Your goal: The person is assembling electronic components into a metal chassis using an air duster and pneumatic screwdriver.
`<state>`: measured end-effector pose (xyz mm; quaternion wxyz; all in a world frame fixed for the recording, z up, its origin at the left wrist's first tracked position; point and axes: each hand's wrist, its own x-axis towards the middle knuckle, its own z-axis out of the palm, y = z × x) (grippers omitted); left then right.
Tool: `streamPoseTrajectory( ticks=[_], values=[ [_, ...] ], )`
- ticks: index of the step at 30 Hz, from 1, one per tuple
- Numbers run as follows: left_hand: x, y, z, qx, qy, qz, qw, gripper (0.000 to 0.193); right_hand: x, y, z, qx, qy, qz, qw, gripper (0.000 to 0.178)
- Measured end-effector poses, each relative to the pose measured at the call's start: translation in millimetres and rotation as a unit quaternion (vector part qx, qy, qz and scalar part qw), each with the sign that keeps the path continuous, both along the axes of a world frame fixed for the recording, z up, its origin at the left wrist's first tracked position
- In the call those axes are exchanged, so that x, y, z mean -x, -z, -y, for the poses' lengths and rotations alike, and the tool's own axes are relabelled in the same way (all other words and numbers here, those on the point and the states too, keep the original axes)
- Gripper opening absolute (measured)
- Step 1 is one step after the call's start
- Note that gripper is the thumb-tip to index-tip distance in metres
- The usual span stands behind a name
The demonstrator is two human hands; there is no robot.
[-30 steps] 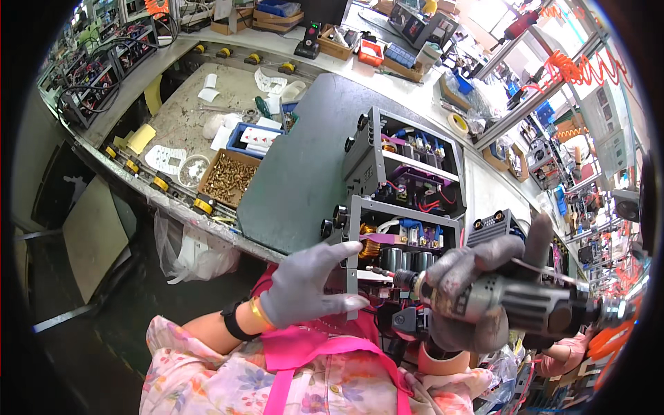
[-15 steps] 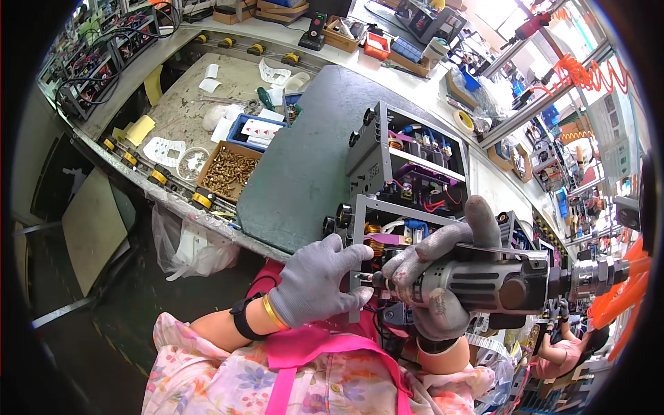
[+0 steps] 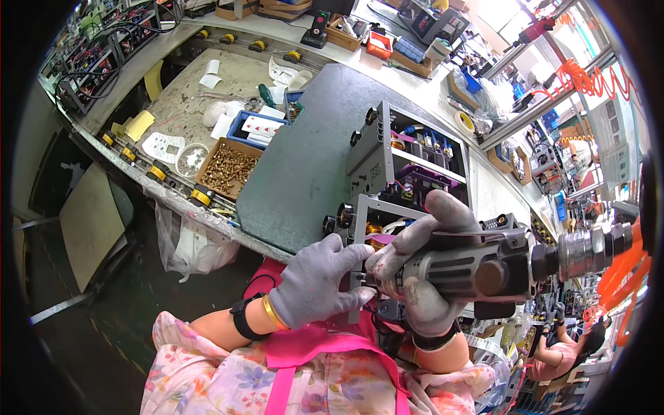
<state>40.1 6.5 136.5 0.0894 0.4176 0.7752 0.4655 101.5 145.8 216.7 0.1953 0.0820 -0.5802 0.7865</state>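
My right hand (image 3: 425, 308), in a stained grey glove, is wrapped round an air screwdriver (image 3: 470, 273) lying sideways, its nose pointing left. The nose meets the front of the nearer metal case (image 3: 398, 206), between the fingertips of my left hand (image 3: 308, 280). Also grey-gloved, the left hand curls its thumb and fingers round the edge of the case's front panel. Any screw at the tool's tip is hidden. Coils and wires show inside this open-topped case. A second open case (image 3: 370, 162) with a display panel and purple parts stands just beyond it.
Both cases stand by a dark green board (image 3: 297, 166). Left of it are a box of brass fittings (image 3: 228, 169), a blue tray (image 3: 254, 130) and a round dish (image 3: 192, 160). An orange coiled hose (image 3: 626, 277) runs from the tool. Another person (image 3: 560, 353) works at far right.
The right hand and the air screwdriver have shifted left towards the case; the tool's slim tip, visible before, is now mostly covered. My left hand has stayed in place.
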Motion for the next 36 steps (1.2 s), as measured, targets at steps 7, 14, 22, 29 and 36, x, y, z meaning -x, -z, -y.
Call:
streamPoseTrajectory(
  ticks=[7,14,22,29,36],
  values=[
    [32,18,19,-0.395,0.022,0.671,0.627,0.027,25,-34,-28,-0.058,-0.027,-0.163,0.985,0.072],
    [39,4,1,-0.400,0.008,0.609,0.685,0.019,51,-55,-36,-0.063,-0.027,-0.216,0.974,0.065],
    [51,-2,-19,-0.398,-0.010,0.637,0.661,0.021,69,-40,-36,-0.084,-0.055,-0.250,0.963,0.068],
    [54,-6,-25,-0.372,0.006,0.644,0.668,0.040,74,-40,-21,-0.007,-0.004,-0.196,0.981,0.077],
    [54,-11,-32,-0.374,0.040,0.657,0.653,0.045,78,-33,-22,-0.004,-0.003,-0.195,0.981,0.078]
  ],
)
